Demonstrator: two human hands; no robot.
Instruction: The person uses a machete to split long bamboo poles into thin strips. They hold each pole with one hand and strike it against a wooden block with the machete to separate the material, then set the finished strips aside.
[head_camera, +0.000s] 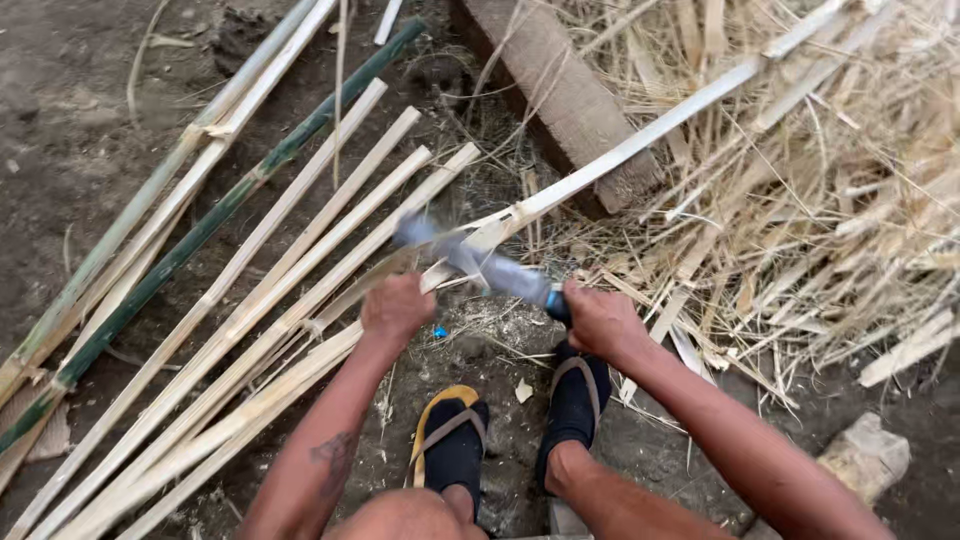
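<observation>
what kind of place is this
Most likely an outdoor bamboo-splitting spot on bare dirt ground: split bamboo strips lie in rows, a heap of dry shavings sits alongside, and the right hand swings a blade.

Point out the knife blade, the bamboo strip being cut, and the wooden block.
knife blade (480, 265), head view, middle of the blurred blade.
bamboo strip (640, 143), head view, mid-length of the pale strip.
wooden block (565, 95), head view, its top face.
</observation>
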